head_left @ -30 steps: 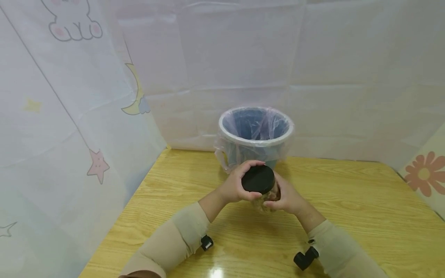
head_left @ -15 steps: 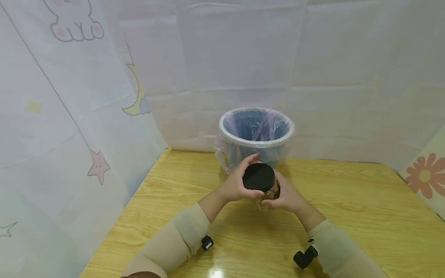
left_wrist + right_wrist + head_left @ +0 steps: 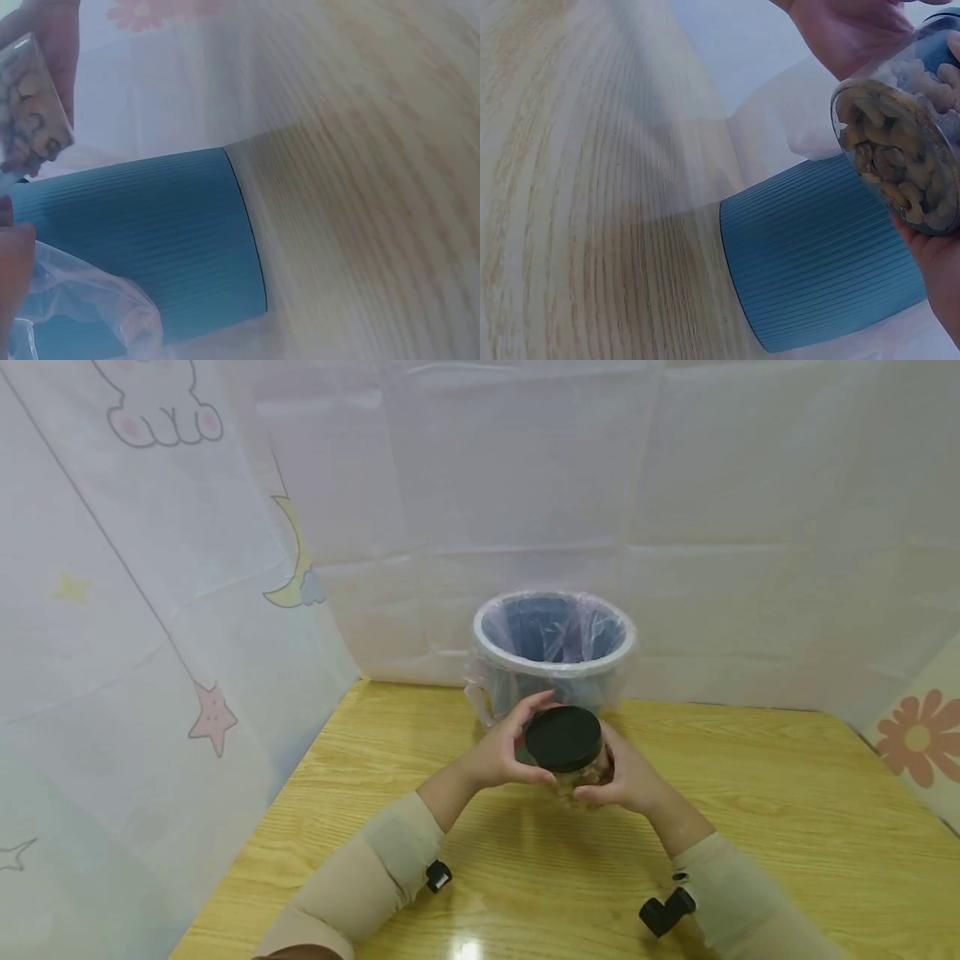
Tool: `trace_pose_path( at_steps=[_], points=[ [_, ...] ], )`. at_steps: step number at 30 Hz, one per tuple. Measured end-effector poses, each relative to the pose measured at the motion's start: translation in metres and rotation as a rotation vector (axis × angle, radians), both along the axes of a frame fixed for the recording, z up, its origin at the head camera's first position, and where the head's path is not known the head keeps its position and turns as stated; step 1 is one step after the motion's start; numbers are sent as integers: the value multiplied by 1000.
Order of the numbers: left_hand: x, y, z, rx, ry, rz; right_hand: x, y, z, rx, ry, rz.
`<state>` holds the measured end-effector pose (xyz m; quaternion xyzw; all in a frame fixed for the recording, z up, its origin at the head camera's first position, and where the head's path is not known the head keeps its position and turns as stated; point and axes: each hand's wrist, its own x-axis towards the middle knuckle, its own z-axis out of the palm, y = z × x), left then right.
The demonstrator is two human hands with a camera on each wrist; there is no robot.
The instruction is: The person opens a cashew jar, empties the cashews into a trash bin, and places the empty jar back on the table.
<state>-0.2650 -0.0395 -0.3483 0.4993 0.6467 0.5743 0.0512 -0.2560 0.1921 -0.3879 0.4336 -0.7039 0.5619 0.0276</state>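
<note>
A clear jar (image 3: pixel 896 154) of what look like cashew nuts is held above the table, tilted, between both hands. Its wide black lid (image 3: pixel 562 739) faces up toward the head camera. My left hand (image 3: pixel 498 756) curves round the lid's left side, thumb at the front edge and fingers behind, with a gap between palm and lid. Lower down, my right hand (image 3: pixel 633 777) grips the jar's body from the right, thumb across the front. The right wrist view shows the jar's round base, packed with nuts.
Just behind the hands stands a blue ribbed bin (image 3: pixel 555 668) with a white rim and a clear plastic liner hanging over it. It is on a wooden table (image 3: pixel 750 793). Printed white sheets (image 3: pixel 450 485) hang behind the table and at its left.
The jar has shifted slightly right and up toward the head camera. My left hand has drawn back a little on the lid, and a gap shows at its palm; my right hand keeps its grip.
</note>
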Motion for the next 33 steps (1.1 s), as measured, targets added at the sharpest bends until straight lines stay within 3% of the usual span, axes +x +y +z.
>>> trace_pose_path(
  at_steps=[3,10,18,26,33],
  points=[
    [-2,-1,-3,20,-29,-27,0,1,2,-2,-2,15],
    [-21,-1,-26,13,-86,-78,1,4,5,28,-30,58],
    [-8,-1,-9,-17,-154,-164,2,4,7,44,-22,140],
    [-17,6,-28,9,-185,-221,1,3,4,8,-60,259],
    [-18,7,-30,32,-203,-198,0,3,7,10,-109,255]
  ],
)
